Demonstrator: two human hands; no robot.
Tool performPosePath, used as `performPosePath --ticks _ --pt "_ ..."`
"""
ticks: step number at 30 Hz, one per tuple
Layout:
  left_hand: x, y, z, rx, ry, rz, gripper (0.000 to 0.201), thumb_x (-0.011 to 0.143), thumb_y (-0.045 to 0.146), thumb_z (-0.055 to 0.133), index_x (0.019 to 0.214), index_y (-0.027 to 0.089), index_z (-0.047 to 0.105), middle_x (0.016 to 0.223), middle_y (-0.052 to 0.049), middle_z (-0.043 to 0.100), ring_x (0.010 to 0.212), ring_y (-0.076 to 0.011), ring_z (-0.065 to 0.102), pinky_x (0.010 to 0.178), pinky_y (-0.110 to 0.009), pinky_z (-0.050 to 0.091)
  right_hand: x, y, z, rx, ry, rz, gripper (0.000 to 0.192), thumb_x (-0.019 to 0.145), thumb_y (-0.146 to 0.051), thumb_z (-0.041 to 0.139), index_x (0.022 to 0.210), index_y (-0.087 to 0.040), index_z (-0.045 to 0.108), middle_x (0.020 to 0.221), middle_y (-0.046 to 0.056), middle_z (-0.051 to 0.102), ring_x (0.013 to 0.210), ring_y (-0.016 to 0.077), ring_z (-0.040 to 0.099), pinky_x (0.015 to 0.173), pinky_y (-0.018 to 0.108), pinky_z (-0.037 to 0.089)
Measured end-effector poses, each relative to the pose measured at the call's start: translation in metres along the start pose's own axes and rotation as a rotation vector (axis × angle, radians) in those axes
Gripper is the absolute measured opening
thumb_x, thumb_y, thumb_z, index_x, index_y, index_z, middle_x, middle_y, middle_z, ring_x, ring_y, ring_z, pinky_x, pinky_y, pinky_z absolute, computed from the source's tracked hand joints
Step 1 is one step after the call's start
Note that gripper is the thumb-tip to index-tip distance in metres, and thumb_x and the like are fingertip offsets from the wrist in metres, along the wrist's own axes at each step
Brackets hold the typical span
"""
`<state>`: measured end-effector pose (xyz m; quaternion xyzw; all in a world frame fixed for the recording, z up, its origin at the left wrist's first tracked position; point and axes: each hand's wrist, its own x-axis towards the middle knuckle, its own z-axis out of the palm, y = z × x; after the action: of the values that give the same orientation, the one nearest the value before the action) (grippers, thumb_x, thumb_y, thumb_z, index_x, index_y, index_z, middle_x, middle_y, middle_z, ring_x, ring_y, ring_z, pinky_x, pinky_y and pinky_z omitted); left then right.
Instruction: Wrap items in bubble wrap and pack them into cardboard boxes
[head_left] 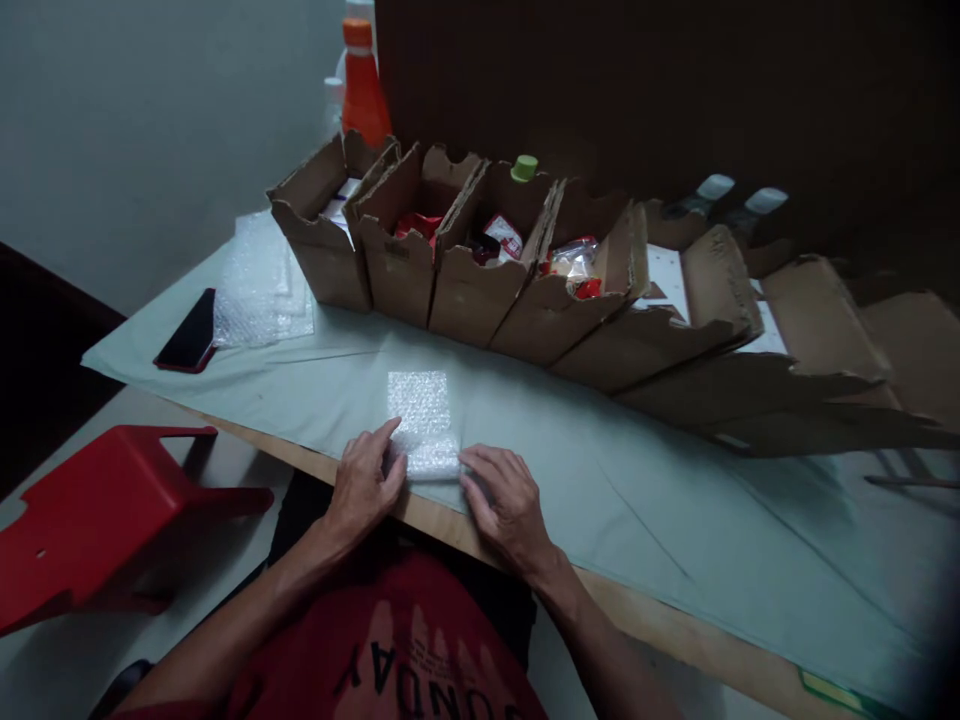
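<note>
Both hands rest at the near table edge on a small bubble-wrap sheet (422, 425) — the left hand (365, 482) and right hand (504, 497) press flat with loose, spread fingers on its rolled near end, pinning it against the pale green cloth (600, 480). Beyond stands a row of cardboard boxes (465, 260) — open tops facing up, contents within reach. A phone (189, 333) lies far left beside spare bubble wrap (262, 285).
</note>
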<state>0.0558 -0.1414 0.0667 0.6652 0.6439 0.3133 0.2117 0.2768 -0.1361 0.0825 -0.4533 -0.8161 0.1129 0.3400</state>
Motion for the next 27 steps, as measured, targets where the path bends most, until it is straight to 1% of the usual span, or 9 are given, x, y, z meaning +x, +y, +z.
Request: performPosePath --ticks 4,6,9,13,15,18,20,23,27 --pt "-0.004 -0.002 -0.002 0.037 0.022 0.043 0.046 0.090 0.022 0.055 0.136 0.019 0.057 0.093 -0.009 0.066 0.089 -0.0261 0.060 0.085 -0.041 0.047 0.004 -0.002 0.008 -0.051 -0.211 -0.167 0.026 0.096 -0.017 0.056 0.120 -0.020 0.067 0.127 0.011 0.070 0.123 0.0272 0.058 0.097 0.043 0.049" --pt "-0.008 -0.002 -0.004 0.045 0.074 0.096 0.046 0.090 0.023 0.057 0.136 0.019 0.056 0.109 -0.012 0.065 0.102 -0.0283 0.060 0.091 -0.042 0.047 0.009 0.000 0.015 -0.068 -0.241 -0.191 0.024 0.097 -0.015 0.057 0.117 -0.019 0.068 0.126 0.010 0.071 0.127 0.0270 0.056 0.099 0.043 0.047" --pt "-0.017 -0.004 -0.010 0.058 0.106 0.245 0.045 0.090 0.027 0.064 0.133 0.019 0.056 0.130 -0.016 0.061 0.120 -0.0312 0.055 0.101 -0.046 0.043 0.014 0.001 0.020 -0.040 -0.223 -0.174 0.022 0.099 -0.014 0.054 0.113 -0.019 0.069 0.119 0.009 0.074 0.118 0.0252 0.062 0.096 0.043 0.047" --pt "-0.024 -0.007 -0.015 -0.003 0.014 0.328 0.027 0.095 0.020 0.057 0.121 0.020 0.063 0.104 -0.008 0.071 0.100 -0.0238 0.062 0.092 -0.040 0.046 0.013 -0.005 0.014 0.076 -0.260 -0.045 0.022 0.102 -0.018 0.050 0.111 -0.020 0.070 0.100 0.007 0.077 0.092 0.0216 0.068 0.084 0.038 0.051" --pt "-0.022 -0.009 -0.015 -0.014 0.011 0.286 0.025 0.096 0.020 0.055 0.119 0.019 0.065 0.094 -0.005 0.072 0.090 -0.0216 0.063 0.086 -0.037 0.047 0.011 -0.008 0.011 0.090 -0.225 0.016 0.021 0.102 -0.021 0.051 0.113 -0.021 0.069 0.101 0.007 0.076 0.092 0.0217 0.068 0.084 0.038 0.051" --pt "-0.011 -0.013 -0.011 0.066 0.029 0.235 0.027 0.095 0.022 0.056 0.120 0.018 0.065 0.088 -0.005 0.070 0.085 -0.0220 0.061 0.082 -0.038 0.047 0.010 -0.010 0.011 -0.026 -0.076 0.003 0.023 0.100 -0.021 0.054 0.119 -0.019 0.066 0.115 0.011 0.072 0.103 0.0245 0.065 0.088 0.040 0.050" --pt "-0.002 -0.014 -0.009 0.156 0.044 0.213 0.027 0.095 0.023 0.056 0.120 0.017 0.065 0.092 -0.007 0.070 0.088 -0.0240 0.061 0.083 -0.039 0.047 0.012 -0.011 0.014 -0.108 -0.071 -0.070 0.023 0.098 -0.020 0.056 0.119 -0.019 0.065 0.121 0.013 0.069 0.110 0.0266 0.062 0.091 0.042 0.048" --pt "0.005 -0.013 -0.009 0.213 0.091 0.234 0.029 0.095 0.025 0.057 0.121 0.015 0.064 0.110 -0.013 0.067 0.101 -0.0274 0.059 0.088 -0.042 0.047 0.019 -0.012 0.019 -0.151 -0.201 -0.153 0.023 0.095 -0.018 0.061 0.117 -0.020 0.066 0.122 0.012 0.069 0.117 0.0286 0.058 0.096 0.044 0.044" --pt "-0.005 -0.011 -0.017 0.136 0.043 0.356 0.032 0.093 0.027 0.060 0.123 0.015 0.062 0.114 -0.012 0.067 0.108 -0.0280 0.058 0.097 -0.045 0.044 0.025 -0.012 0.020 -0.086 -0.255 -0.121 0.019 0.097 -0.015 0.058 0.113 -0.019 0.067 0.109 0.008 0.074 0.107 0.0260 0.061 0.093 0.042 0.043"
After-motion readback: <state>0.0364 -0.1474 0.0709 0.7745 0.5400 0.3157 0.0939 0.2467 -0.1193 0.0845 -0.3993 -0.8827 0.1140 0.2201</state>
